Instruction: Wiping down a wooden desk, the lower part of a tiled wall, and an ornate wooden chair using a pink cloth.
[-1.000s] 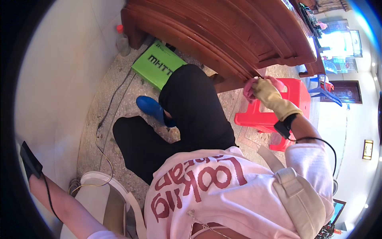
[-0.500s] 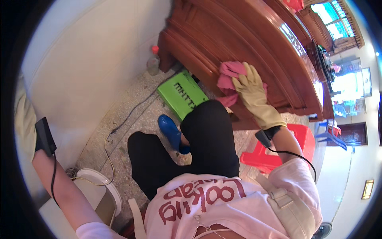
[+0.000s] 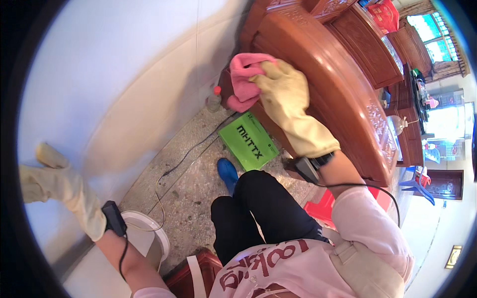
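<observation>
My right hand (image 3: 284,89), in a cream rubber glove, grips a bunched pink cloth (image 3: 245,74). The cloth lies against the reddish-brown carved wooden furniture (image 3: 318,64), near its end beside the wall, and a fold hangs down from it. My left hand (image 3: 47,171), also gloved, is held out at far left against the pale wall (image 3: 114,94). Its fingers are spread apart with nothing in them, though some are cut off by the dark rim of the picture. A black device is strapped to each wrist.
Below the cloth, a clear bottle with a red cap (image 3: 214,99) stands by the wall. A green box (image 3: 248,140) and a cable (image 3: 186,154) lie on the speckled floor. A white bucket (image 3: 159,233) is at lower left, and a red plastic stool (image 3: 323,206) at right.
My right hand and the cloth have moved up and left along the furniture toward the wall. The view has shifted, and more of my left glove now shows. My legs have drawn together.
</observation>
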Available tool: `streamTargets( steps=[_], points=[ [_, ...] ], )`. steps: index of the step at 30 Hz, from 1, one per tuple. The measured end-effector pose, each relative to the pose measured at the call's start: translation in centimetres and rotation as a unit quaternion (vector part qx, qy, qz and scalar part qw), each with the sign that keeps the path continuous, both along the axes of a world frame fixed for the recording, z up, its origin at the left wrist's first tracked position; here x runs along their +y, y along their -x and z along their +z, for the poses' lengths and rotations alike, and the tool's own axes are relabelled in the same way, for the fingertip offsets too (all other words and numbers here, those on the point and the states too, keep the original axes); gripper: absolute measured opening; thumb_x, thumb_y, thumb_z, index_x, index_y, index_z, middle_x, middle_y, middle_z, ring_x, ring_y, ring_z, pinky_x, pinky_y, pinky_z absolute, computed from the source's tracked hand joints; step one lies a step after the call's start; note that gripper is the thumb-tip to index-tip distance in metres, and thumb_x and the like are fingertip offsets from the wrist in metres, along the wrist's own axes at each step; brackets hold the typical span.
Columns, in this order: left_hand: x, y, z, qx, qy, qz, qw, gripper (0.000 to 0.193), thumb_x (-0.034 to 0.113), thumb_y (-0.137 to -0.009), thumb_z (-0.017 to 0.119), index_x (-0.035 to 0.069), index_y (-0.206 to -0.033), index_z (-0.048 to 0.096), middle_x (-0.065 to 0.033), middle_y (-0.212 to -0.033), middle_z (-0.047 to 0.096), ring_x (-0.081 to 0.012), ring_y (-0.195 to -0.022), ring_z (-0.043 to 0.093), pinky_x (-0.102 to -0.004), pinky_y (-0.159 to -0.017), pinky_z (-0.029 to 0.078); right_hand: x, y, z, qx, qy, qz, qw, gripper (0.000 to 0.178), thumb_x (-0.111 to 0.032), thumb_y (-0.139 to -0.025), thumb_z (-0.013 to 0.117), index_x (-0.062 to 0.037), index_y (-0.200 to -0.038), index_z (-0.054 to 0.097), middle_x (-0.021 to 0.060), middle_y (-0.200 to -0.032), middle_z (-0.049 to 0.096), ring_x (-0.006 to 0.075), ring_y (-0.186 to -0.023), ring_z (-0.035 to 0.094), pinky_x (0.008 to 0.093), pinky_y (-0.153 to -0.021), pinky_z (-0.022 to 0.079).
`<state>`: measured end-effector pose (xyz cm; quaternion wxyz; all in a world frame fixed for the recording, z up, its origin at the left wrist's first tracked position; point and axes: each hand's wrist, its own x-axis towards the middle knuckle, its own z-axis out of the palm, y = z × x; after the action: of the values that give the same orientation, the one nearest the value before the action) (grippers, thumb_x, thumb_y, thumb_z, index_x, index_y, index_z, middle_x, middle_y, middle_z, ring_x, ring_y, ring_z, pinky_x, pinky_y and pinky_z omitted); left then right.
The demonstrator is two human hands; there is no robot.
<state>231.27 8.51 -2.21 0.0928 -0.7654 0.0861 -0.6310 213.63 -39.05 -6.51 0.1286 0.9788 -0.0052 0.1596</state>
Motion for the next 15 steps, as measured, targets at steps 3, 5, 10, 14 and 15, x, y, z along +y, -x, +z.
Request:
streamTargets(
  steps=[3,5,10,14,15],
  points=[
    [-1.9,2.5,1.9,0.046,-0.011,0.001,0.999,0.058,0.043,-0.1,0.066,-0.004,-0.131,0.05,-0.0284,-0.126,0.051,-0.0441,-0.112,0.051,-0.0533,-0.088,0.042,-0.3,4.5,9.2,-0.114,-0.033,-0.041,0.992,0.027,-0.011,-0.064,0.075,-0.0141,-0.09,0.067,0.0055,-0.105,0.064,0.028,-0.107,0.06,0.0457,-0.089,0.052],
    [-4.4,4.0,2.0,0.068,-0.02,0.0,0.997,0.053,0.035,-0.102,0.066,-0.007,-0.129,0.049,-0.0313,-0.122,0.05,-0.0474,-0.109,0.05,-0.0564,-0.088,0.042,-3.3,8.3,13.6,-0.129,-0.03,-0.077,0.988,0.033,-0.021,-0.071,0.078,-0.0112,-0.103,0.073,0.0156,-0.124,0.063,0.0465,-0.125,0.054,0.0534,-0.108,0.044],
    [-9.5,8.9,6.2,0.245,0.2,-0.151,0.937,0.061,0.017,-0.103,0.064,-0.011,-0.15,0.038,-0.0369,-0.153,0.038,-0.053,-0.142,0.038,-0.0597,-0.119,0.029,-10.4,15.3,9.9,-0.059,-0.298,-0.263,0.916,0.078,-0.051,-0.087,0.076,-0.0105,-0.149,0.053,0.032,-0.151,0.044,0.0553,-0.143,0.037,0.0576,-0.12,0.029],
    [-13.6,11.3,15.0,0.332,0.199,-0.208,0.898,0.067,0.013,-0.102,0.063,-0.009,-0.156,0.032,-0.0349,-0.162,0.029,-0.0474,-0.152,0.029,-0.0539,-0.125,0.024,-6.9,7.8,11.1,-0.012,-0.275,-0.296,0.915,0.102,-0.065,-0.082,0.074,-0.0046,-0.157,0.038,0.0357,-0.162,0.025,0.0546,-0.152,0.02,0.0622,-0.122,0.022],
    [-15.4,10.6,17.1,0.314,0.198,-0.259,0.891,0.064,0.013,-0.102,0.062,-0.01,-0.155,0.034,-0.0342,-0.161,0.031,-0.0469,-0.151,0.031,-0.053,-0.125,0.025,-6.3,5.7,12.1,0.004,-0.239,-0.319,0.917,0.104,-0.066,-0.081,0.074,-0.0058,-0.157,0.038,0.0343,-0.163,0.026,0.0541,-0.152,0.021,0.0646,-0.121,0.022]
  ],
)
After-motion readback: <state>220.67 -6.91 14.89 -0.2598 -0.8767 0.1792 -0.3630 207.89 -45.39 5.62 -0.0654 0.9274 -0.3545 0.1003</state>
